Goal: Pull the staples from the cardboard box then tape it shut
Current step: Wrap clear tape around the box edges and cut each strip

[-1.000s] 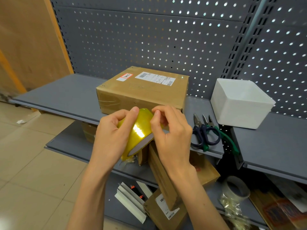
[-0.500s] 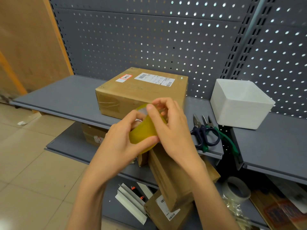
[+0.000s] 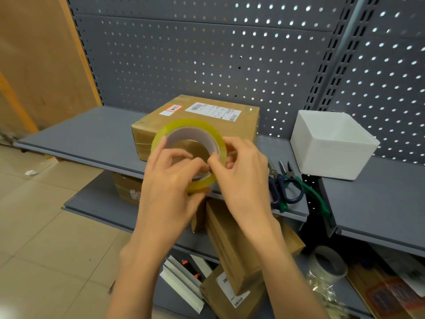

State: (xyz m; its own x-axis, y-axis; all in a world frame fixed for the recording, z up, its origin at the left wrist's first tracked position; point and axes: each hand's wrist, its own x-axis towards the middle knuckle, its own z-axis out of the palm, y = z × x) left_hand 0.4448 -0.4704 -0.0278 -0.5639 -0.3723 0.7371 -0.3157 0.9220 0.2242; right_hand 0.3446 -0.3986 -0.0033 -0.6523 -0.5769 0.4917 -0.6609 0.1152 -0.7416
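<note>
Cardboard box: closed, on the grey shelf, shipping label on top
Tape roll: yellowish, held up just in front of the cardboard box, open core facing the camera
Left hand: gripping the tape roll's near-left rim, fingers curled into the core
Right hand: pinching at the tape roll's right edge, fingertips narrow
Scissors: right of the cardboard box, on the same shelf, beside green-handled pliers
White bin: farther right of the cardboard box
</note>
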